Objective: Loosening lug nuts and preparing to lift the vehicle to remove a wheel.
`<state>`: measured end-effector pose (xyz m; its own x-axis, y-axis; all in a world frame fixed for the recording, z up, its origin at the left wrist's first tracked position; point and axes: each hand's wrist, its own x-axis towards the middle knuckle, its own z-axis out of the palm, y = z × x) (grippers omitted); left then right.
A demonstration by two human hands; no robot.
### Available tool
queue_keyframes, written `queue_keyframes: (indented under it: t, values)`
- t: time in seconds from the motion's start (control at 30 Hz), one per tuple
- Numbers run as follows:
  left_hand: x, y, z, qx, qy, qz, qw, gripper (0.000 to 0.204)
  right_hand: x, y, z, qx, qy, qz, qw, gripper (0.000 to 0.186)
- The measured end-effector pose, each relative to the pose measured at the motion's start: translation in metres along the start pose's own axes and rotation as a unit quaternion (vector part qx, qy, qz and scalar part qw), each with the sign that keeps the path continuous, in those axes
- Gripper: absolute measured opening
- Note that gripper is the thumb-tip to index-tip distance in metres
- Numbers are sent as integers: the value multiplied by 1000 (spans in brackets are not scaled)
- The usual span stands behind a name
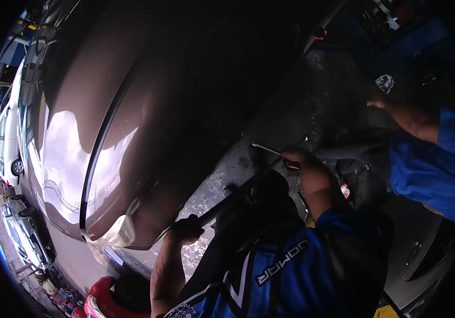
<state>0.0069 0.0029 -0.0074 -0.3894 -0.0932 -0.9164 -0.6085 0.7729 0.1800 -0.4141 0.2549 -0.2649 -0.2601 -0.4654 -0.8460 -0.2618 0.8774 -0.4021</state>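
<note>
My left hand [186, 230] is closed around a long dark bar-like part [225, 208] beside the lower edge of a dark car body [148, 185]. The part slants from that hand up towards my right hand. My right hand [297, 159] is wrapped round a slim metal rod-shaped tool [265, 149], whose bright shaft points left towards the car. Its head is too small and dim to identify. A pale lamp [119, 233] sits at the car's near corner, left of my left hand. Deep shadow hides much of the space between my hands.
A co-worker in a blue shirt [423, 169] is at the right, one arm [410, 119] stretched out. Stained concrete floor [222, 180] shows below the car. A red car [103, 297] stands at the lower left, a white car [13, 138] farther left.
</note>
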Motion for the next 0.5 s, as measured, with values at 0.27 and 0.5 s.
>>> queue_keyframes:
  t: [0.27, 0.5]
  values:
    - [-9, -52, 61, -196, -128, -83, 969, 52, -21, -4, 101, 137, 165, 49, 975, 46]
    - [-7, -52, 137, -51, 17, -66, 996, 42, 15, 7, 162, 170, 169, -2, 971, 58]
